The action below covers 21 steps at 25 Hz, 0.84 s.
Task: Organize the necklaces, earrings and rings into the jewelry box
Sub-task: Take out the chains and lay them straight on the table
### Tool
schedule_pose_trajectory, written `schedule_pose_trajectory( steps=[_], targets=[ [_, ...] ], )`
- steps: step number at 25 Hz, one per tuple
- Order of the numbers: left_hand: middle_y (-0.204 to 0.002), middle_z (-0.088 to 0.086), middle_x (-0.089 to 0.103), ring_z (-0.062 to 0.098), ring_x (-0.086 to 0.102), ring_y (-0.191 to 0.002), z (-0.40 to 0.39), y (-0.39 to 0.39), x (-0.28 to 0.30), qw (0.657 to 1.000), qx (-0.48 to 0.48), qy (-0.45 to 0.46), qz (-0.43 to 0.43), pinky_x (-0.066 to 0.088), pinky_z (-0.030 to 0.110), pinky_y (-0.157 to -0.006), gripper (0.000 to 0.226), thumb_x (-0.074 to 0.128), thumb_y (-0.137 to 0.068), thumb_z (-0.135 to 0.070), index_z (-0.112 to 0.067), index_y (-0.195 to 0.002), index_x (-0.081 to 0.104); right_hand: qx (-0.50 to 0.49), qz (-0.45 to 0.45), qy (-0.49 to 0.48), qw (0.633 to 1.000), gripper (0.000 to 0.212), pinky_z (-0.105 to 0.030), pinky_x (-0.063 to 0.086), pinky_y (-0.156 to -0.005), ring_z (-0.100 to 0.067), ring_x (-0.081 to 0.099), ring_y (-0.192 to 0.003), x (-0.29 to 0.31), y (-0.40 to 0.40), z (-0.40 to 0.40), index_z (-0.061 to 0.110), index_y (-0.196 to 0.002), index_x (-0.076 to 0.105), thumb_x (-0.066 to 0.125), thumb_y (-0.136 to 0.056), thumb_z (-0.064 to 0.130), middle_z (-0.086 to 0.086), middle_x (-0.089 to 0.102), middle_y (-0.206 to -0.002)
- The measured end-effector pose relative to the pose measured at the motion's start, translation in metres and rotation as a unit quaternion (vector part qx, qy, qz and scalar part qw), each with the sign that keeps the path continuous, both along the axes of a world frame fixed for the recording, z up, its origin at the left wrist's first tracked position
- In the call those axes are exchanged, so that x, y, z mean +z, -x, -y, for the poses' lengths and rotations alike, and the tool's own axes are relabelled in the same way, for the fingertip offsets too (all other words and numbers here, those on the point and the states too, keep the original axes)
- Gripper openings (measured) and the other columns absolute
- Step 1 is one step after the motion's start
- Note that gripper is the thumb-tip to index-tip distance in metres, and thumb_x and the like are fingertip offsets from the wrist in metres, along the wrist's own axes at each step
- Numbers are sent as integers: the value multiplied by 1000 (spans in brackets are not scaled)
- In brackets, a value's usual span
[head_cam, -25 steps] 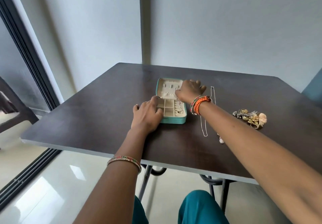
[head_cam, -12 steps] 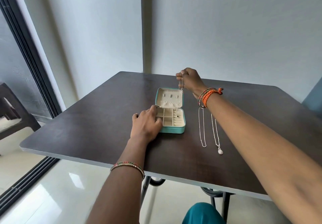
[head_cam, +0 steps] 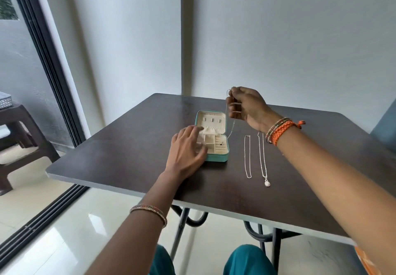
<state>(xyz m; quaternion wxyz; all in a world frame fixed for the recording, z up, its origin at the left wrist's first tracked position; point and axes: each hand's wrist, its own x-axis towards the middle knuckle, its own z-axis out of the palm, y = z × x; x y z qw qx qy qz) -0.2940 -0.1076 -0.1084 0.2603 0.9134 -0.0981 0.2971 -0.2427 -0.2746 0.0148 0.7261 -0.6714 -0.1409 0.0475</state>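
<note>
Dark tabletop against a pale wall: I have one thin chain lifted beside the open jewelry box.

My right hand pinches the silver necklace at its top, fingers curled round it, so it hangs just right of the box. My left hand rests on the box's left side, fingers spread. I'd keep that hand steadying the box and lower the chain slowly, I judge into the gathered lid pocket, to avoid tangles. Right of the box lie a plain chain and a pendant necklace.
</note>
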Motion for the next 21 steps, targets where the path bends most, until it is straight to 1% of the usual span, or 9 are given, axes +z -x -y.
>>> schedule_pose_trajectory(
  steps=[3, 6, 8, 11, 14, 15, 17, 19, 21],
  targets=[
    [-127, -2, 54, 11, 45, -118, 13, 18, 16, 990, -59, 125, 20, 33, 22, -94, 57, 36, -86, -56, -19, -127, 47, 48, 51, 114, 991, 22, -20, 31, -46, -7, 28, -47, 15, 31, 5, 14, -82, 53, 45, -100, 22, 3, 38, -62],
    [-126, -4, 57, 6, 49, -117, 34, 28, 53, 952, -159, 259, -38, 36, 19, -95, 56, 41, -87, -59, -23, -129, 47, 85, 128, 192, 969, 23, -18, 29, -44, -7, 30, -48, 34, 58, 2, 15, -79, 56, 48, -99, 22, 1, 40, -61],
    [-116, 1, 64, 7, 58, -109, 43, 33, 77, 908, -241, 329, -93, 42, 21, -96, 40, 46, -94, -46, -17, -120, 56, 98, 173, 227, 953, 23, -17, 31, -43, -6, 36, -46, 44, 71, 0, 15, -79, 59, 49, -99, 20, 1, 42, -60],
    [-92, 7, 69, 13, 67, -82, 46, 48, 94, 840, -340, 363, -217, 53, 21, -80, 30, 39, -100, -27, -8, -110, 60, 73, 209, 246, 944, 23, -16, 34, -45, -4, 38, -47, 56, 83, 4, 10, -86, 67, 49, -98, 17, 1, 42, -61],
    [-60, -4, 55, 10, 47, -49, 49, 65, 89, 789, -374, 393, -288, 50, 20, -51, 29, 38, -100, -24, -10, -101, 64, 74, 187, 228, 953, 23, -17, 32, -48, -5, 33, -51, 60, 88, 14, 5, -94, 70, 47, -97, 8, -1, 38, -62],
    [-54, -6, 44, 6, 35, -42, 49, 68, 85, 783, -371, 407, -291, 40, 18, -41, 30, 37, -101, -23, -10, -97, 63, 75, 184, 232, 952, 23, -17, 32, -48, -5, 33, -53, 60, 88, 17, 5, -95, 70, 47, -96, 4, 0, 39, -63],
    [-52, -8, 30, 3, 20, -40, 45, 69, 77, 780, -360, 420, -291, 19, 15, -35, 31, 34, -102, -24, -11, -94, 62, 63, 208, 290, 932, 24, -15, 35, -51, -4, 40, -57, 58, 88, 28, 4, -99, 71, 50, -90, -5, 0, 52, -68],
    [-52, -8, 27, 3, 16, -40, 36, 71, 68, 790, -344, 406, -305, 13, 14, -36, 32, 34, -101, -25, -12, -91, 62, 56, 247, 397, 882, 30, -13, 44, -62, -3, 54, -69, 55, 86, 43, 3, -103, 70, 51, -85, -12, -7, 65, -83],
    [-52, -8, 26, 3, 16, -40, 28, 74, 62, 814, -318, 368, -317, 13, 14, -37, 33, 34, -101, -26, -13, -89, 62, 64, 256, 508, 820, 27, -18, 50, -76, -10, 63, -83, 51, 84, 58, 5, -104, 71, 56, -85, -8, -10, 71, -94]
  ],
)
